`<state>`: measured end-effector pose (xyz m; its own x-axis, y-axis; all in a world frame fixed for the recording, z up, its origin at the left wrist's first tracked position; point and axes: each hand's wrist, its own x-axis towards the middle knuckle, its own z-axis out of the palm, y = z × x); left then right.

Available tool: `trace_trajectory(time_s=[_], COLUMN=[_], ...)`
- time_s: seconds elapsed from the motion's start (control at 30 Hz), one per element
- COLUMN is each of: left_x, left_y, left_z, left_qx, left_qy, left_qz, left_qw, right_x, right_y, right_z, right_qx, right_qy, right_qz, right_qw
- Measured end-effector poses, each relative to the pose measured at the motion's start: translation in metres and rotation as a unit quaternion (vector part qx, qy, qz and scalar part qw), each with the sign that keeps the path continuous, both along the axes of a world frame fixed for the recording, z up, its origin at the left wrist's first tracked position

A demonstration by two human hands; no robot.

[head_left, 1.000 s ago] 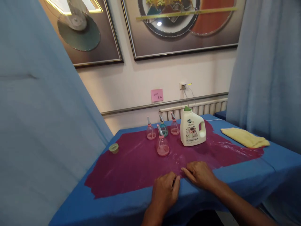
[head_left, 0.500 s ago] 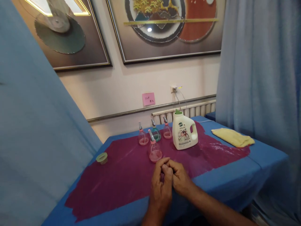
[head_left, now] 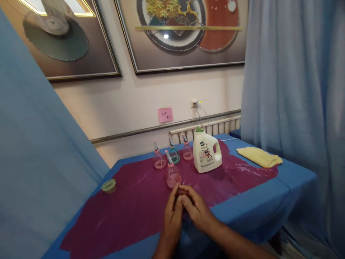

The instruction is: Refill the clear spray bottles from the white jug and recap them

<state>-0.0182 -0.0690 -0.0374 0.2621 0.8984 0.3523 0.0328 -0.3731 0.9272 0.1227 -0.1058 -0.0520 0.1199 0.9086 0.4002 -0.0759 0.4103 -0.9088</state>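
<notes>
The jug (head_left: 207,153) stands right of four bottles (head_left: 174,178), seemingly on one sheet (head_left: 126,207).

head camera | facing forward, down | table (head_left: 258,196) near | wall (head_left: 134,104) beyond

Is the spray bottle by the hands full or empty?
Neither: the spray bottle is partly full. Pink liquid sits low, with clear space above.

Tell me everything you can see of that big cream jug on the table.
The jug is cream-coloured and looks plastic. A green piece shows at its mouth, a looped handle sits at picture right, and the front label has a dark green badge over a picture; its lettering is unreadable. It stands upright on the purple sheet, right of the spray bottles as viewed. The left hand and right hand are apart from it.
</notes>
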Motion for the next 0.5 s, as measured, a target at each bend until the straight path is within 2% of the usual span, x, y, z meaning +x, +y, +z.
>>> trace_trajectory(time_s=[0.13, 0.3, 0.4, 0.5], left_x=[0.005, 0.008, 0.008, 0.008], left_y=[0.006, 0.003, 0.000, 0.003], left_z=[-0.002, 0.003, 0.012, 0.030], left_qx=[-0.090, -0.105, -0.096, -0.059], left_qy=[-0.054, -0.050, -0.023, 0.020], left_qz=[-0.021, -0.002, 0.001, 0.002], left_qw=[0.994, 0.993, 0.995, 0.998], right_x=[-0.001, 0.000, 0.005, 0.018], right_y=[0.012, 0.015, 0.016, 0.022], right_z=[-0.002, -0.001, 0.006, 0.025], right_qx=[-0.052, -0.068, -0.072, -0.050], right_qy=[0.038, 0.026, -0.003, -0.057], right_qz=[0.011, 0.019, 0.036, 0.051], right_qw=[0.998, 0.997, 0.997, 0.996])
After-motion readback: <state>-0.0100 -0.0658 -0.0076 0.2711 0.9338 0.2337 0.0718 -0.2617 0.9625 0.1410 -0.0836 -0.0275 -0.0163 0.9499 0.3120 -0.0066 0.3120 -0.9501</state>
